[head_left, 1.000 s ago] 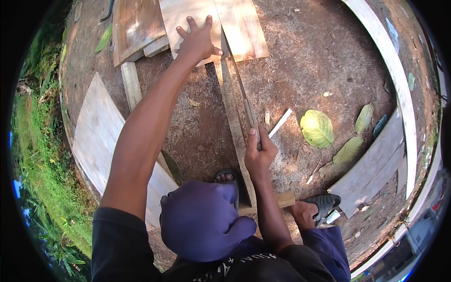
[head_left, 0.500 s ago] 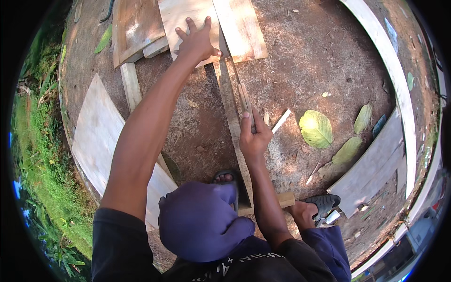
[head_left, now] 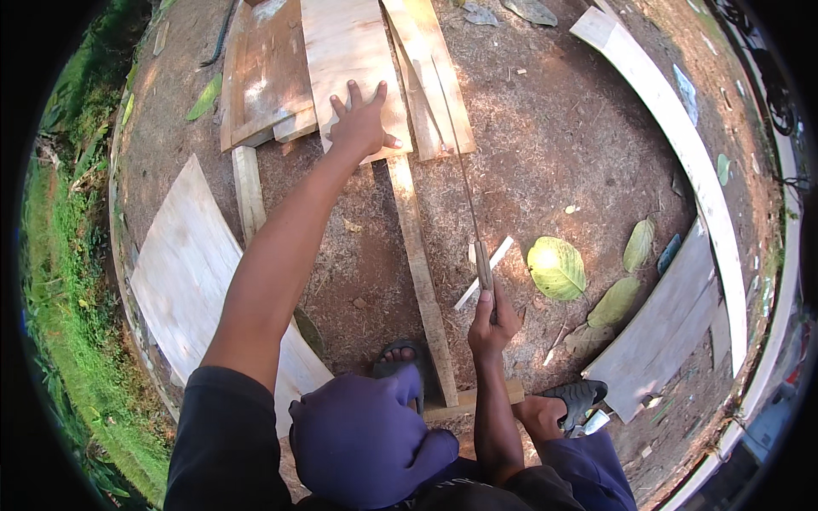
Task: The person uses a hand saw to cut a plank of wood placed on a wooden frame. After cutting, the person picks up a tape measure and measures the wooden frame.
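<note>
My left hand (head_left: pixel 358 123) is spread flat, pressing on the near end of a pale plywood board (head_left: pixel 354 47). My right hand (head_left: pixel 494 324) is wrapped round the wooden handle of a handsaw (head_left: pixel 483 264), whose thin blade is seen edge-on and points away from me. Beyond the handle, the blade lies over a second, narrower plywood piece (head_left: pixel 456 94), to the right of the first board. A slanted gap parts the two pieces. Under the boards a long wooden batten (head_left: pixel 419 272) runs back towards my feet.
A crosswise wood block (head_left: pixel 503 397) lies by my sandalled feet. Thick planks (head_left: pixel 268 81) stand at the far left, a plywood sheet (head_left: pixel 187 247) at the left. Leaves (head_left: pixel 555 268), a white offcut (head_left: pixel 484 272) and a long curved-looking strip (head_left: pixel 682 128) are at the right.
The right hand has drawn the saw back towards me and to the right, its blade swinging away from the left board. The gap looks wider. My left hand stays on the board.
</note>
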Motion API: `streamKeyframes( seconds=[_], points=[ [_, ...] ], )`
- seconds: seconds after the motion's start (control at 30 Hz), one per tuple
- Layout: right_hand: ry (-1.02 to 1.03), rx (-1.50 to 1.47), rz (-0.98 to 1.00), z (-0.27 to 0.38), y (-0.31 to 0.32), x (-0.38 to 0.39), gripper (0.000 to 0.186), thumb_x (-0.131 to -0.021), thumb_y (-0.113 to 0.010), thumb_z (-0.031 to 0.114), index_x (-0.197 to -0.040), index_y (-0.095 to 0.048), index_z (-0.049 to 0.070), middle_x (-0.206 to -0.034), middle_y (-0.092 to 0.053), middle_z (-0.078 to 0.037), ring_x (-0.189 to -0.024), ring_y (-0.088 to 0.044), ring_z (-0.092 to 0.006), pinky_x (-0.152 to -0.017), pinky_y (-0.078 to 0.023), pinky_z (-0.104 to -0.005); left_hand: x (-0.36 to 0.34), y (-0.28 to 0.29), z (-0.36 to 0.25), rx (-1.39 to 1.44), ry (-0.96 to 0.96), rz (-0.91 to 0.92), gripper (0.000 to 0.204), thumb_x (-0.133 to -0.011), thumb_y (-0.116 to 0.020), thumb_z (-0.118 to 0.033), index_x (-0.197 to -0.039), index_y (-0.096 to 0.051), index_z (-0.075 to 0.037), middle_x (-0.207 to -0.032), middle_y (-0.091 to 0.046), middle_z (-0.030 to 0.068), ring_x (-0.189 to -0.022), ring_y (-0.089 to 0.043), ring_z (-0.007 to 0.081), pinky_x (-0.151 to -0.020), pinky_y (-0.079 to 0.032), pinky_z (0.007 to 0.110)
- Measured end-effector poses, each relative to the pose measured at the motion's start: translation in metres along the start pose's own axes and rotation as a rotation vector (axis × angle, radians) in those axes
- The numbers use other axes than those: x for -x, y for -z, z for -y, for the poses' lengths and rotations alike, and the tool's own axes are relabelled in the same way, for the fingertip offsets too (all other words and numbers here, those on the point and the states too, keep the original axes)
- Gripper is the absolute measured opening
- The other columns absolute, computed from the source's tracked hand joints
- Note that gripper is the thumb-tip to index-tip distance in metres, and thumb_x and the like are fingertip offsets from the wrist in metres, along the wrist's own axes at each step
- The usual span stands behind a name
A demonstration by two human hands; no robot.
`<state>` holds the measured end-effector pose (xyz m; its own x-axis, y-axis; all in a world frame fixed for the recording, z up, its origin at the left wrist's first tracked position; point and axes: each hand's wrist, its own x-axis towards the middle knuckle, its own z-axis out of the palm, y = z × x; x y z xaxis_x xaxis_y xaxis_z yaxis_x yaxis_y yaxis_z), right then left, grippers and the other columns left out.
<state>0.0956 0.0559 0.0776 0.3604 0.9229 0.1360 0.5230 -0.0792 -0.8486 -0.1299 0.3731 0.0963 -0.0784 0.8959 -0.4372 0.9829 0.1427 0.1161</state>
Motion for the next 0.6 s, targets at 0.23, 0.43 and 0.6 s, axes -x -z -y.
streamKeyframes(
  seconds=[0.23, 0.43, 0.6],
  points=[
    [0.116, 0.163, -0.037, 0.000, 0.039, -0.026, 0.034, -0.099, -0.063, 0.011, -0.128, -0.066, -0.007, -0.091, -0.072, -0.021, -0.077, -0.072, -0.0291, -0.068, -0.055, -0.0387, 0.031, -0.025, 0.025, 0.164, 0.027, -0.254, 0.118, -0.079, -0.085, -0.051, -0.167, -0.012, -0.022, -0.172, -0.004, 0.0223, -0.158, -0.010, 0.0441, -0.120, -0.030, 0.066],
    [0.161, 0.318, -0.117, -0.029, 0.064, -0.026, 0.038, -0.099, -0.065, 0.015, -0.130, -0.065, -0.005, -0.086, -0.068, -0.017, -0.072, -0.066, -0.0321, -0.065, -0.051, -0.0432, 0.050, -0.067, 0.039, 0.691, 0.295, -0.430, 0.118, -0.085, -0.081, -0.052, -0.166, -0.009, -0.005, -0.168, -0.017, 0.0299, -0.156, -0.020, 0.0439, -0.119, -0.029, 0.065],
    [0.135, 0.294, -0.096, -0.036, 0.038, -0.019, 0.037, -0.098, -0.066, 0.014, -0.129, -0.066, -0.006, -0.094, -0.072, -0.020, -0.077, -0.070, -0.0325, -0.070, -0.054, -0.0420, 0.041, -0.068, 0.072, 1.343, 0.489, -0.311, 0.074, -0.088, -0.080, -0.048, -0.137, -0.052, 0.001, -0.131, -0.060, 0.0221, -0.113, -0.064, 0.0328, -0.092, -0.054, 0.051]
  ],
)
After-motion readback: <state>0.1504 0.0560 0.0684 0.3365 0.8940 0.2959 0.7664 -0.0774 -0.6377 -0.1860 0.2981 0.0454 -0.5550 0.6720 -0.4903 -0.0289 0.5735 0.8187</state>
